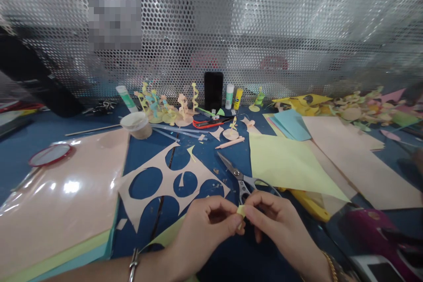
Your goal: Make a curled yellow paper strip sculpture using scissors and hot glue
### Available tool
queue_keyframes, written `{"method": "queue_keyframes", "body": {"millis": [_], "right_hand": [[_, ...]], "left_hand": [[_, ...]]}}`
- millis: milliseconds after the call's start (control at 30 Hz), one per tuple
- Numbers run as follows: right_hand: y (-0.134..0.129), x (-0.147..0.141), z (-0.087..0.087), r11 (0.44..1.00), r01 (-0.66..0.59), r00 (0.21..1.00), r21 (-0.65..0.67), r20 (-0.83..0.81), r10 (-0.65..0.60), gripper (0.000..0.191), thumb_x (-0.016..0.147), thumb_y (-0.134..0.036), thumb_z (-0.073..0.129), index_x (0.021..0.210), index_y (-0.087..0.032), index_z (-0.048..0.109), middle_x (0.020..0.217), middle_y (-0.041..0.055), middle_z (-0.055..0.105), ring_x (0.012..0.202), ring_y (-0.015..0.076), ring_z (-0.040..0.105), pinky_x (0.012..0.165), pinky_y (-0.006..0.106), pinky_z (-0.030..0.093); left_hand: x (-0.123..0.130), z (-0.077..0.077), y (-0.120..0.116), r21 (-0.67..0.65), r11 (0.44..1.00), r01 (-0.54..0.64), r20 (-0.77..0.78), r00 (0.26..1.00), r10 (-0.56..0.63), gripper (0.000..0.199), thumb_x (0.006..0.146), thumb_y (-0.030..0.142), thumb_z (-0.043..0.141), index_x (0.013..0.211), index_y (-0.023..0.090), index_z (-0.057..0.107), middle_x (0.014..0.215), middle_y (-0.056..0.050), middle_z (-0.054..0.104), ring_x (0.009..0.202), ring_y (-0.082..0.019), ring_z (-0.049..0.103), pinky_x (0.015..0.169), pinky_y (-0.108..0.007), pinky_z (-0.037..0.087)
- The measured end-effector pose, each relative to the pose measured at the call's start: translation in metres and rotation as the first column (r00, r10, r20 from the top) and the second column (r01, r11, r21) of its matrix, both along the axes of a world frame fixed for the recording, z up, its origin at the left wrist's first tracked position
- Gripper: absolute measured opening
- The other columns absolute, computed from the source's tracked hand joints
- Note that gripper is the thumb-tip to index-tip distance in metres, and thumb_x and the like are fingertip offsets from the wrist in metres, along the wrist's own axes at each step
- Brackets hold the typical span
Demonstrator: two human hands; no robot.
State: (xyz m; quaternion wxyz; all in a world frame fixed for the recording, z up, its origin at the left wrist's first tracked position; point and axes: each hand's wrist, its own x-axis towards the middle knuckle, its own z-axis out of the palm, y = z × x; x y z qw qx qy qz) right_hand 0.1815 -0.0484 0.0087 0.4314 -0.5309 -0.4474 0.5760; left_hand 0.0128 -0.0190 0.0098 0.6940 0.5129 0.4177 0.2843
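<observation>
Left hand [204, 225] and right hand [281, 217] pinch a small yellow paper piece [241, 209] on the scissors' [237, 173] near side, best worked with light, even pressure.

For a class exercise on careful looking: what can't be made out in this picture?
All in the head view:
Small yellow paper: partly covered by the left hand and right hand.
Scissors: handles partly behind the right hand.
Purple object: too blurred to identify.
Yellow glue stick: lettering too small to read.
</observation>
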Motion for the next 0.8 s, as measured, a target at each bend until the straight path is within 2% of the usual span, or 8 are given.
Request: {"method": "queue_keyframes", "body": {"millis": [300, 433, 800], "right_hand": [[0.0008, -0.0002, -0.0034, 0.996, -0.025, 0.981, -0.088, -0.196, 0.007, 0.029, 0.071, -0.041, 0.078, 0.069, -0.014, 0.066, 0.058, -0.0014, 0.058, 0.053, 0.0103, 0.058, 0.039, 0.015, 0.046], [0.0013, -0.0007, -0.0052, 0.992, -0.028, 0.971, -0.124, -0.240, -0.002, 0.032, 0.070, -0.042, 0.078, 0.067, -0.014, 0.065, 0.057, -0.0016, 0.056, 0.052, 0.0098, 0.056, 0.038, 0.014, 0.045], [-0.0002, -0.0007, -0.0033, 0.978, -0.039, 0.945, -0.205, -0.324, -0.030, 0.030, 0.070, -0.040, 0.078, 0.065, -0.014, 0.063, 0.055, -0.0037, 0.052, 0.047, 0.0065, 0.047, 0.036, 0.012, 0.044]], "left_hand": [[-0.0006, 0.0015, 0.0000, 0.015, 1.000, -0.001, 0.010, 1.000, 0.001, 0.009, 0.077, 0.022, 0.070, 0.072, 0.015, 0.070, 0.067, -0.002, 0.070, 0.066, -0.014, 0.063, 0.064, -0.023, 0.049], [-0.0009, 0.0016, -0.0007, 0.006, 1.000, 0.002, 0.021, 1.000, -0.002, 0.011, 0.077, 0.025, 0.071, 0.071, 0.015, 0.069, 0.069, -0.002, 0.070, 0.068, -0.015, 0.063, 0.066, -0.023, 0.049], [-0.0015, 0.0014, 0.0007, 0.083, 0.996, 0.028, -0.018, 0.999, -0.027, 0.009, 0.081, 0.022, 0.067, 0.074, 0.017, 0.069, 0.073, -0.001, 0.069, 0.072, -0.014, 0.063, 0.069, -0.022, 0.049]]}}
